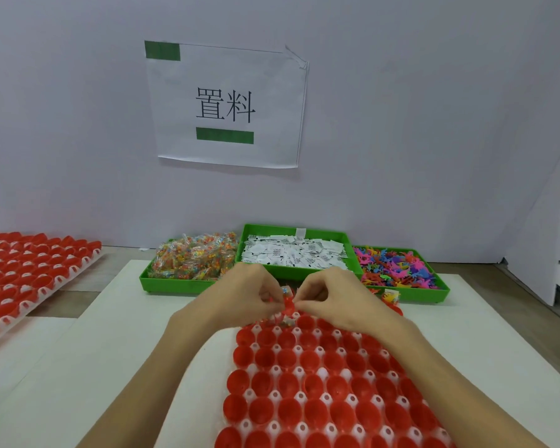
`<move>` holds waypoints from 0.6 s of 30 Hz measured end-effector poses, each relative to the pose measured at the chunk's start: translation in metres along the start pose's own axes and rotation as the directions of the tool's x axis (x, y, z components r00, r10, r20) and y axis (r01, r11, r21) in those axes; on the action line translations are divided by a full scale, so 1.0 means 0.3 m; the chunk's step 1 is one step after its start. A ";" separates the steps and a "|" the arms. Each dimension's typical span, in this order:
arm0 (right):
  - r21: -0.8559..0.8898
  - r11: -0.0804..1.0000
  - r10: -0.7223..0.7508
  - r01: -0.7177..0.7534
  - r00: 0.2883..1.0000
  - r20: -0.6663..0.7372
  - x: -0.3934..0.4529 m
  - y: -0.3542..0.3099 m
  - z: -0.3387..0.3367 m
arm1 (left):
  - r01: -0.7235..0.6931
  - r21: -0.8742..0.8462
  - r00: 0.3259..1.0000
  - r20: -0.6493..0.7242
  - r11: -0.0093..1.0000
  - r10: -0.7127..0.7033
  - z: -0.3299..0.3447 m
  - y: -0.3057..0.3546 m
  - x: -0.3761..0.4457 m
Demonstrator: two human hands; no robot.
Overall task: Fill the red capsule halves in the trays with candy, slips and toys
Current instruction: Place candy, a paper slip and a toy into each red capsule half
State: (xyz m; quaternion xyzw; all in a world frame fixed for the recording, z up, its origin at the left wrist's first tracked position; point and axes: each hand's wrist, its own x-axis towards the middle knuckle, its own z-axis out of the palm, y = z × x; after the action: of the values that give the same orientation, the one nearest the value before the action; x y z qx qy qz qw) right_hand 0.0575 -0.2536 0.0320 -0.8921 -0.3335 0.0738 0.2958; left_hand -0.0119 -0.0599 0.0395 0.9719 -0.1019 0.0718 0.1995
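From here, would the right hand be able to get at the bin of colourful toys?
Probably yes. The right hand is pinching a red capsule half with the left hand, but the toy bin sits open just beyond it, nothing between.

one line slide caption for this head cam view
Both hands work a red capsule half above the tray, before three green bins.

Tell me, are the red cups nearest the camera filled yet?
Empty: the near red cups in the tray show only bare red insides.
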 end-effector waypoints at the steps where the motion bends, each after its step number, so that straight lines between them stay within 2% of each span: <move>1: 0.020 1.000 -0.018 0.018 1.000 -0.021 -0.008 0.003 -0.024 | 0.029 -0.026 0.999 -0.027 0.999 -0.030 -0.021 -0.015 -0.004; 4: 0.121 0.991 -0.056 0.060 0.998 -0.036 -0.039 0.021 -0.106 | 0.132 -0.080 0.958 -0.247 0.988 -0.148 -0.071 -0.088 -0.012; 6: 0.219 0.973 -0.060 0.068 0.997 -0.043 -0.062 0.044 -0.153 | 0.233 -0.073 0.872 -0.426 0.970 -0.242 -0.077 -0.147 -0.020; 8: 0.313 0.948 -0.044 0.064 0.997 -0.068 -0.075 0.065 -0.186 | 0.335 -0.051 0.794 -0.523 0.941 -0.311 -0.054 -0.204 -0.031; 10: 0.366 0.929 -0.020 0.052 0.996 -0.092 -0.079 0.081 -0.214 | 0.410 0.030 0.784 -0.522 0.912 -0.336 -0.016 -0.251 -0.039; 13: 0.387 0.921 0.003 0.036 0.995 -0.098 -0.077 0.093 -0.239 | 0.415 0.145 0.839 -0.443 0.898 -0.316 0.028 -0.297 -0.052; 15: 0.390 0.920 0.002 0.041 0.994 -0.109 -0.079 0.098 -0.250 | 0.392 0.158 0.862 -0.406 0.906 -0.303 0.040 -0.300 -0.056; 18: 0.369 0.927 -0.017 0.061 0.993 -0.120 -0.079 0.099 -0.253 | 0.407 0.132 0.835 -0.456 0.904 -0.309 0.048 -0.298 -0.059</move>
State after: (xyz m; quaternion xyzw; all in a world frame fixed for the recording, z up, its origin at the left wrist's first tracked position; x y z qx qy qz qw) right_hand 0.0808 -0.3228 0.0752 -0.8158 -0.3136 0.0783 0.4795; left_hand -0.0072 0.0177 -0.0100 0.9505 0.1375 0.2533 0.1160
